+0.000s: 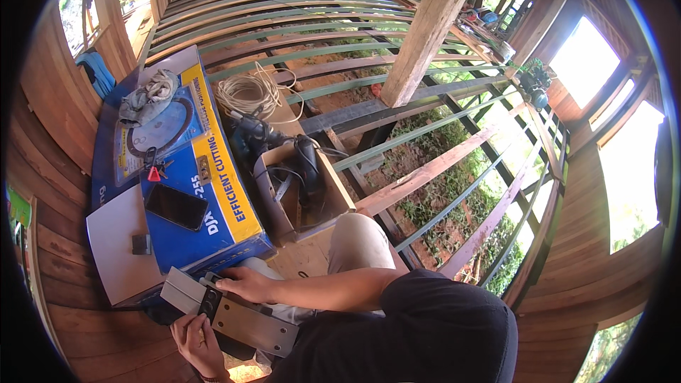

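An electric hand planer (255,326), turned sole-up, rests over my lap at the lower left. Its flat metal sole has several round holes, and a dark gap crosses it near the front plate. My left hand (197,344) is closed round the near side of the planer, fingertips beside the gap. From the right, my right hand (248,285) reaches over to the far side, fingers curled at the end of the gap. Whether those fingers pinch a smaller part is hidden. Just beyond lies a large blue and yellow box (181,202) with a white flap (117,241).
On the box lie a phone (176,207), keys (157,169), a grey cloth (150,97) and a small dark block (141,244). An open carton (333,216) holds corded power tools, near a coiled cable (250,93). Open floor joists (433,177) span bare ground around a wooden post (433,32).
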